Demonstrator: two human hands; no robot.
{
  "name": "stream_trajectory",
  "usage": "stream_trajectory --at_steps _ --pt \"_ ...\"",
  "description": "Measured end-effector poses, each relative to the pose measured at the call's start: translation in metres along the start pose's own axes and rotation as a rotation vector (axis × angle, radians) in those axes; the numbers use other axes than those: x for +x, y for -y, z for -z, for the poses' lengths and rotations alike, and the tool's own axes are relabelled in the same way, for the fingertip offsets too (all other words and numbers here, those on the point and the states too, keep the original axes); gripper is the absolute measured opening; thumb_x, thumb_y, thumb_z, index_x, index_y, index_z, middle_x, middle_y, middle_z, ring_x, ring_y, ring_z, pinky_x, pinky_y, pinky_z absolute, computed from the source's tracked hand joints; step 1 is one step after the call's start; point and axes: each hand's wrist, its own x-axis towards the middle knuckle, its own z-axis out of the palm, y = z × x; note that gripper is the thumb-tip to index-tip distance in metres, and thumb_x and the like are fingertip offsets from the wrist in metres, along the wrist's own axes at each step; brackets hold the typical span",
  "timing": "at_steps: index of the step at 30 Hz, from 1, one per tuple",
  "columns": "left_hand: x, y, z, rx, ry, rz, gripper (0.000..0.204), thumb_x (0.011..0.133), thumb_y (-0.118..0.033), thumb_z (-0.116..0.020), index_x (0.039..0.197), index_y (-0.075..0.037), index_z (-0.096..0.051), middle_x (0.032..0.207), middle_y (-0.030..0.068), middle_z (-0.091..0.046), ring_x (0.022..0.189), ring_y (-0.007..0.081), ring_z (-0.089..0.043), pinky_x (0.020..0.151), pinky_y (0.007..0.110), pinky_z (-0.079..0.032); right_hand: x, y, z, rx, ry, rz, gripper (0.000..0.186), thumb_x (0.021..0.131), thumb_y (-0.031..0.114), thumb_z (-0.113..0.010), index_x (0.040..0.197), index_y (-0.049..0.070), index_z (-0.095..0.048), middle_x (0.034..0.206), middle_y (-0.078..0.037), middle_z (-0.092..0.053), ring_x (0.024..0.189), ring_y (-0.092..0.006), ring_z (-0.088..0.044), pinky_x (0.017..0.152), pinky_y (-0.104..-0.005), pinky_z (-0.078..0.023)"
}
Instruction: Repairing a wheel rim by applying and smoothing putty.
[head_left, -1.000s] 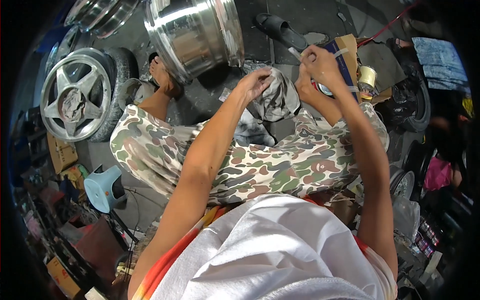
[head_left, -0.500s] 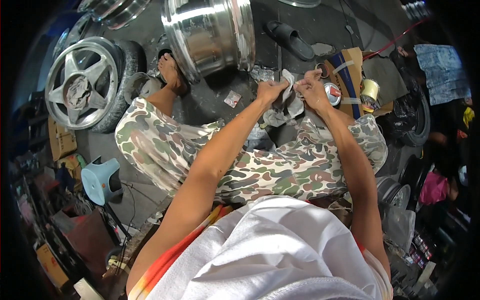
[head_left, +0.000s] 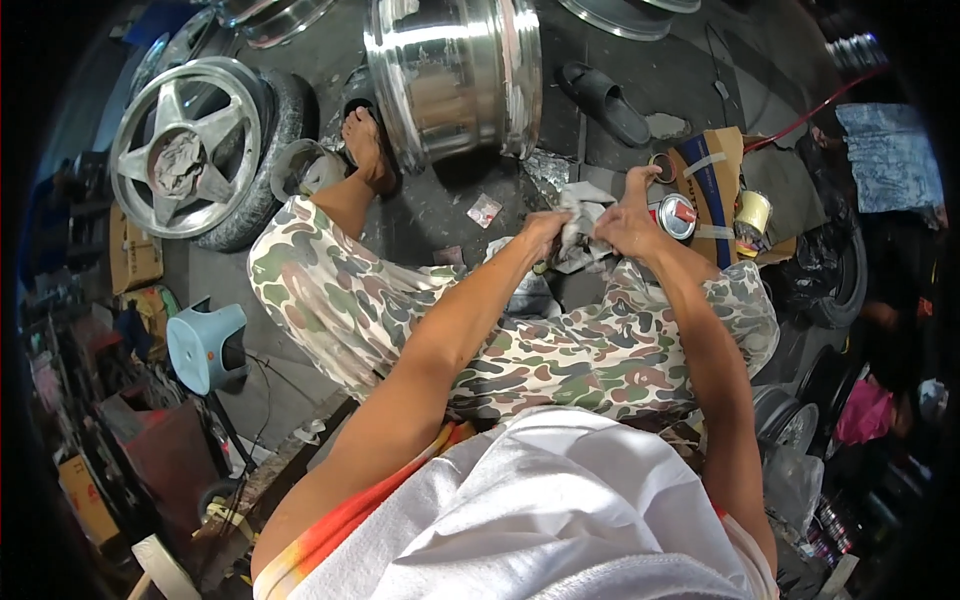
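Between my knees I grip a crumpled grey-white rag [head_left: 580, 222] with both hands. My left hand [head_left: 543, 232] is closed on its left side, and my right hand [head_left: 630, 230] is closed on its right side. My fingers partly hide the cloth, which is bunched up. Just beyond the hands, a crumpled foil-like scrap [head_left: 548, 168] lies on the floor. A round can [head_left: 673, 216] with a red and white label stands close to my right hand. Ahead of me, a large polished metal wheel barrel [head_left: 450, 85] rests on the floor, touched by neither hand.
A five-spoke wheel [head_left: 182, 150] leans against a tyre [head_left: 290, 130] at the left. Past the can lie a flattened cardboard box [head_left: 715, 180] and a yellowish roll or tin [head_left: 752, 212]. A black slipper [head_left: 605, 105] sits farther off. A light-blue stool [head_left: 205, 345] stands left.
The rag has gone from stretched between my hands to bunched up, and both hands have come down slightly toward me. The whole view has shifted a little.
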Motion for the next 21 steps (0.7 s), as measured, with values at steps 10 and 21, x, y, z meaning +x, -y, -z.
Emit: stream_trajectory --at_steps 10,21 --pt "0.068 0.042 0.174 1.528 -0.048 -0.147 0.025 0.067 -0.013 -0.082 0.083 0.005 -0.076 0.085 0.0214 -0.075 0.088 0.0286 -0.076 0.081 0.037 -0.060 -0.005 -0.046 -0.019 -0.793 0.409 0.134 0.026 0.084 0.012 -0.071 0.109 0.005 -0.075 0.096 -0.020 -0.076 0.083 -0.0309 -0.073 0.076 -0.0398 -0.058" --pt "0.025 -0.079 0.131 1.416 -0.291 -0.494 0.045 0.090 -0.021 -0.067 0.135 -0.019 -0.065 0.148 0.0186 -0.055 0.132 0.0386 -0.057 0.105 0.046 -0.051 -0.003 -0.028 -0.001 -0.873 0.155 0.219 0.061 0.087 0.031 -0.076 0.139 0.006 -0.056 0.110 -0.020 -0.073 0.108 -0.0405 -0.068 0.096 -0.0471 -0.054"
